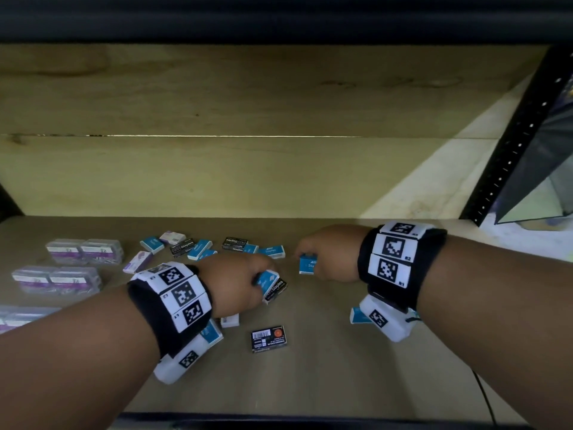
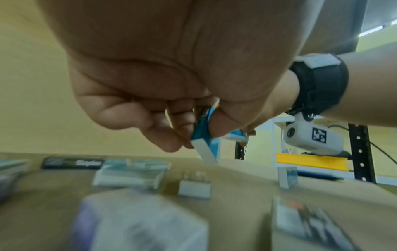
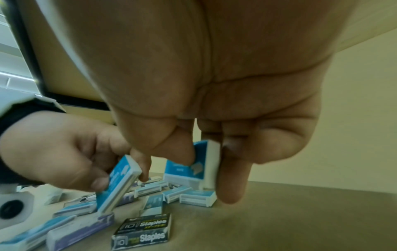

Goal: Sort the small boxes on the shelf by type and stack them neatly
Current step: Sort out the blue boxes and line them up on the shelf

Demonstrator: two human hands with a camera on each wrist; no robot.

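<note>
Small staple boxes lie scattered on the brown shelf board (image 1: 341, 373): blue-and-white ones (image 1: 201, 249), black ones (image 1: 182, 246) and purple ones (image 1: 138, 262). My left hand (image 1: 255, 282) pinches a blue box (image 1: 269, 278) tilted, just above a black Staples box (image 1: 277, 290). The left wrist view shows that blue box (image 2: 206, 152) held edge-down between thumb and fingers. My right hand (image 1: 305, 259) pinches another blue box (image 1: 307, 265) upright, clear of the board. In the right wrist view this box (image 3: 199, 168) sits between thumb and forefinger, behind two black boxes (image 3: 144, 231).
Clear plastic cases with purple labels (image 1: 83, 251) stand in rows at the left. A black box lies barcode-up (image 1: 268, 338) near the front. A wooden back wall (image 1: 217, 169) closes the shelf. A black perforated upright (image 1: 511, 150) stands at the right.
</note>
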